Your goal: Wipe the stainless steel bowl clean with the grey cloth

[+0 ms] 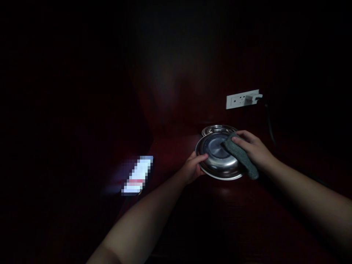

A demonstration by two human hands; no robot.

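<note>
My left hand (193, 167) grips the left rim of a shiny metal plate (220, 165), thumb on the outer face and fingers behind it. The plate is tilted with its underside facing me. In my right hand (251, 146) is a grey-green cloth (240, 154), pressed against the right part of the plate, its loose end hanging past the rim. Just behind the held plate lie more metal plates (217, 129), seemingly stacked; their lower part is hidden by the held one.
A white wall socket (238, 100) with a plug (251, 98) is at the right, its dark cable (270, 124) running down. To the left, a bright pixelated screen (137, 175) lies on the dark red surface. Most of the surroundings are too dark to make out.
</note>
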